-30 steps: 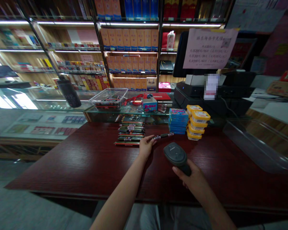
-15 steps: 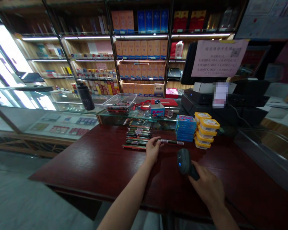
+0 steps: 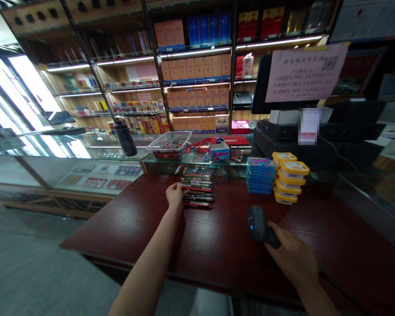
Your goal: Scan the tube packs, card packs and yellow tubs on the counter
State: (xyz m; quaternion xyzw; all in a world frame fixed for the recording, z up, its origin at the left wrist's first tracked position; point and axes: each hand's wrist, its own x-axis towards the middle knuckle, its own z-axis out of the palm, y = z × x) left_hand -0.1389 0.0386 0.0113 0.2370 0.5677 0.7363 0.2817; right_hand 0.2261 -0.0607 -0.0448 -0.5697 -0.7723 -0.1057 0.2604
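My left hand [image 3: 175,194] is at the left ends of a row of slim, dark stick-shaped packs [image 3: 198,197] lying side by side on the dark red table. Its thumb and fingers pinch the end of one of these packs; the rest of that pack blends into the row. In my right hand [image 3: 294,256] is a black barcode scanner [image 3: 256,224], gripped by its handle and showing a blue light. The scanner head is above the table, right of the row and apart from it.
Blue flat boxes [image 3: 260,177] are stacked beside yellow-lidded tubs [image 3: 289,180]. Behind the row, a clear plastic basket [image 3: 169,147] of similar packs and a small blue-pink box [image 3: 220,152] stand on glass. A black bottle [image 3: 125,139] is further left, a monitor [image 3: 261,83] at right.
My left hand has moved left with the stick-shaped pack, from the row's right end to its left end. The scanner stays in my right hand. The view has shifted slightly.
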